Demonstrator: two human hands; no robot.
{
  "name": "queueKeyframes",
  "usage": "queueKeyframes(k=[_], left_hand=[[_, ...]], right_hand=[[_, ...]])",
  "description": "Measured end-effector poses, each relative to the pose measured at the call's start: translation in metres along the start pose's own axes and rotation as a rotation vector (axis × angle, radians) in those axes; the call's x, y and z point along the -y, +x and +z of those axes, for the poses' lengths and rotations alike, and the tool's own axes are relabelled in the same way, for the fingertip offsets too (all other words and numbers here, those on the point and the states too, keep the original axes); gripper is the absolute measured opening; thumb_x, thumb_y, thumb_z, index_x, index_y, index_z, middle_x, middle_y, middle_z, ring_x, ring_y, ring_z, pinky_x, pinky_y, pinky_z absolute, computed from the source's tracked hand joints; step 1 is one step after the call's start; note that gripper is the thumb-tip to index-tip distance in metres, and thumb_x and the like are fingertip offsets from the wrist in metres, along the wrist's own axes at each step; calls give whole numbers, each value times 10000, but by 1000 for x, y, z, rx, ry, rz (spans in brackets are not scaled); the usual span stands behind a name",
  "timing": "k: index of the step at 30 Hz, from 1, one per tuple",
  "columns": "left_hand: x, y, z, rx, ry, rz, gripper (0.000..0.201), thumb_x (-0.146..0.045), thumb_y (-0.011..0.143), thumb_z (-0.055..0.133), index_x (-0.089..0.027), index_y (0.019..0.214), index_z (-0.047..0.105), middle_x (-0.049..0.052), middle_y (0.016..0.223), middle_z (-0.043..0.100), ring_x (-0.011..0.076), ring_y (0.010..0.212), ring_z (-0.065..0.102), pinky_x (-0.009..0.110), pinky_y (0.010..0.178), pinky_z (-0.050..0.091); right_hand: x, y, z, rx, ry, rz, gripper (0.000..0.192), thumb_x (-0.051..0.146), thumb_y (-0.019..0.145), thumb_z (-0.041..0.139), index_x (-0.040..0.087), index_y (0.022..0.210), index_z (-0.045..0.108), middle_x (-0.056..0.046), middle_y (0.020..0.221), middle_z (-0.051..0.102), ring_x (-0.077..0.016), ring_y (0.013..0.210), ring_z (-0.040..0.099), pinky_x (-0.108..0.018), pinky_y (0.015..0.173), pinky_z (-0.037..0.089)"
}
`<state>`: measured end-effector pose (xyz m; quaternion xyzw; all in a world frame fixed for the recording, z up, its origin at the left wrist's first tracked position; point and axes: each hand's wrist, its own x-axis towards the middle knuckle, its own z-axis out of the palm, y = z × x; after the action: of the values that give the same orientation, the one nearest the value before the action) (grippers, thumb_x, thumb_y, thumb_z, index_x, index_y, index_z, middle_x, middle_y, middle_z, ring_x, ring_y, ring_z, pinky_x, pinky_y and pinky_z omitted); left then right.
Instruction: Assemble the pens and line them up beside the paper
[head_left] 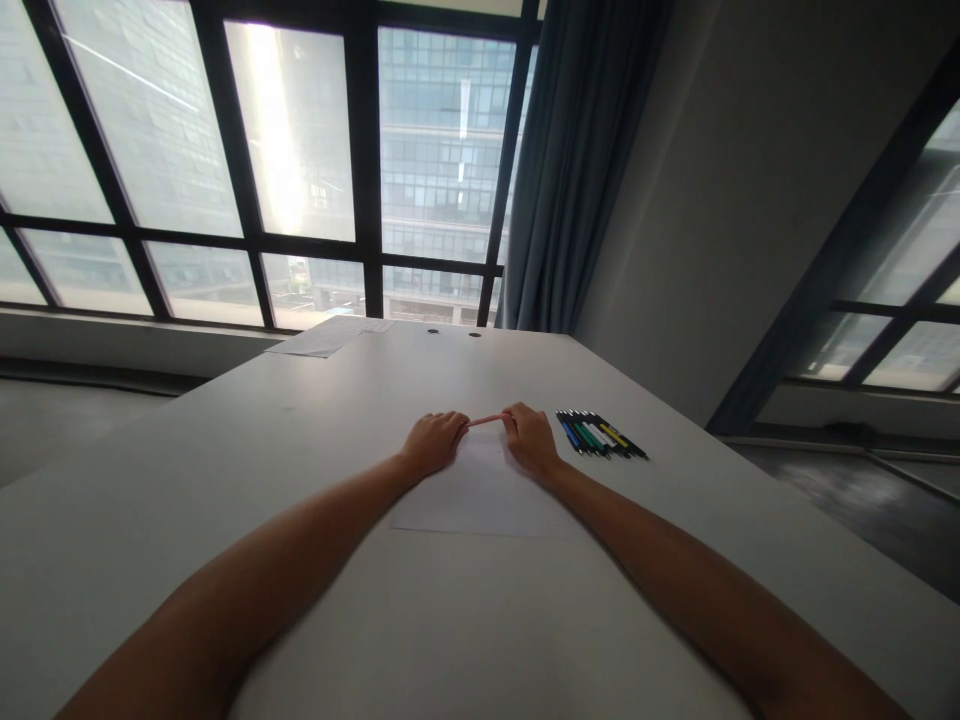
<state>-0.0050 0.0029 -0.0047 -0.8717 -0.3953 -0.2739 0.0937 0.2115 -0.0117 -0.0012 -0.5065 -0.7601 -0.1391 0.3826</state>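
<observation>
A thin pinkish-red stick, pencil-like in shape, (486, 420) spans the gap between my two hands over the middle of the table. My left hand (436, 441) is closed on its left end, and my right hand (529, 438) pinches the right end. The fingers cover both tips, so its exact kind does not show. Beneath and between the hands lies a white sheet of paper (480, 500), flat on the tabletop. Just right of my right hand is a row of pens (596, 434), mostly black with blue, green, white and yellow parts.
The long white table (420, 620) stretches away toward the windows (446, 150). Some papers (322, 337) lie at its far left edge. Two dark round fittings (454, 333) sit near the far end. A blue-grey curtain (562, 180) hangs beyond, beside a grey wall.
</observation>
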Motion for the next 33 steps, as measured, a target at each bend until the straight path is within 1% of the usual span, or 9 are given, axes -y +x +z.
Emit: queueKeyframes(k=[2,4,8,13,17,22,27,30,33], left_hand=[[1,0,1,0,-2,7,230,-298,996,412,-195,1053,610,62,968,711,203,874,672,336,803,510],[1,0,2,-16,-26,54,225,-312,996,424,-198,1053,610,58,981,714,195,889,671,327,810,505],[3,0,2,-59,-54,148,250,-354,1001,422,-193,1029,611,53,954,722,184,872,669,315,806,498],[2,-1,0,-72,-70,101,240,-409,963,504,-200,1003,613,44,892,723,183,820,667,308,779,503],[1,0,0,-64,-101,109,158,-304,964,506,-202,1022,611,51,949,720,180,876,664,305,808,503],[2,-1,1,-54,-120,158,200,-350,976,485,-203,1027,610,51,918,712,177,868,660,306,815,498],[2,-2,-1,-44,-111,74,253,-411,925,565,-206,1071,586,43,932,710,198,873,660,321,807,504],[2,-3,0,-16,-86,-21,235,-337,903,582,-215,1104,583,30,927,716,205,879,661,325,798,512],[1,-2,1,31,-41,-35,163,-291,910,531,-215,1023,621,37,918,714,201,871,657,315,785,514]], right_hand=[[0,1,-2,-36,-40,-41,194,255,985,429,168,1027,596,-103,1020,660,-247,948,573,-379,864,360],[4,0,-4,-10,-48,-193,225,264,968,477,157,1138,578,-125,1118,643,-269,1043,546,-419,948,339],[14,-1,-3,149,32,-429,285,222,979,465,176,1246,557,-104,1066,671,-248,988,568,-412,959,373],[10,-2,0,239,13,-396,338,92,939,449,189,1229,593,-95,1025,661,-226,930,585,-355,846,435],[10,-1,-3,235,-88,-331,460,-45,797,458,169,1169,622,-103,1049,639,-242,970,549,-364,855,409],[15,0,-8,254,-55,-405,514,-45,768,443,174,1206,597,-104,1059,609,-253,979,501,-384,861,367],[12,-1,-10,121,-50,-310,172,255,919,533,169,1026,636,-96,959,597,-245,895,496,-386,806,329],[9,0,-11,31,-73,-222,342,480,900,576,183,731,590,-72,802,566,-227,801,486,-380,765,308],[9,1,-13,32,-92,-246,435,524,861,596,194,596,494,-49,696,525,-206,738,466,-376,749,295]])
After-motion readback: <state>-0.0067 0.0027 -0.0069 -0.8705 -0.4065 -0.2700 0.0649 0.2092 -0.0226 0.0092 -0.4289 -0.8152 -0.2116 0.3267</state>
